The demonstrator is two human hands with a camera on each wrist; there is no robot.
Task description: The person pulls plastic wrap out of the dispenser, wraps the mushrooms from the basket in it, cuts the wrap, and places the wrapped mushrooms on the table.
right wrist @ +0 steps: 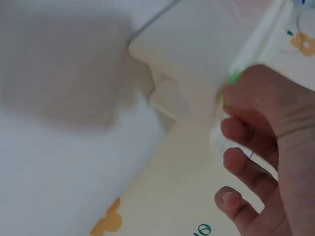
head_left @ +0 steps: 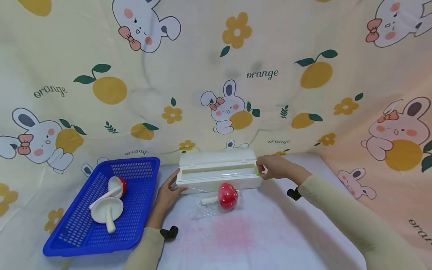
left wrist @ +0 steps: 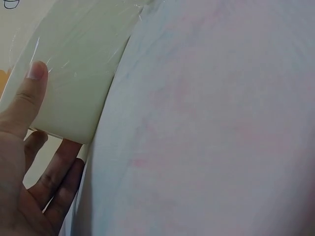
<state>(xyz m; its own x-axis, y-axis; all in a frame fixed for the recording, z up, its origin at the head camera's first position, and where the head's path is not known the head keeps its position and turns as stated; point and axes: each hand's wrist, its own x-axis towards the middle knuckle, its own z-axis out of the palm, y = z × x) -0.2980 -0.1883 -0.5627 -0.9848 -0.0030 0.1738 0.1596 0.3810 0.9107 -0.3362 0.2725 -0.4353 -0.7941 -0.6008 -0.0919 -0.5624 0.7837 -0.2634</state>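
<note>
A: Position of the white box (head_left: 210, 184)?
B: Near the table's (head_left: 276, 240) far edge, long axis left to right, roughly parallel to it. The left hand (head_left: 168, 192) grips its left end.
A: Nearer hand to the green tab (head_left: 258, 173)?
B: The right hand (head_left: 273, 166): its fingers pinch the tab at the box's right end; the box extends leftward from them.

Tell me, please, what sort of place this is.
Probably a makeshift indoor workspace: a rabbit-print cloth hangs behind a pale tabletop, on which an open white box stands near a blue basket.
</note>
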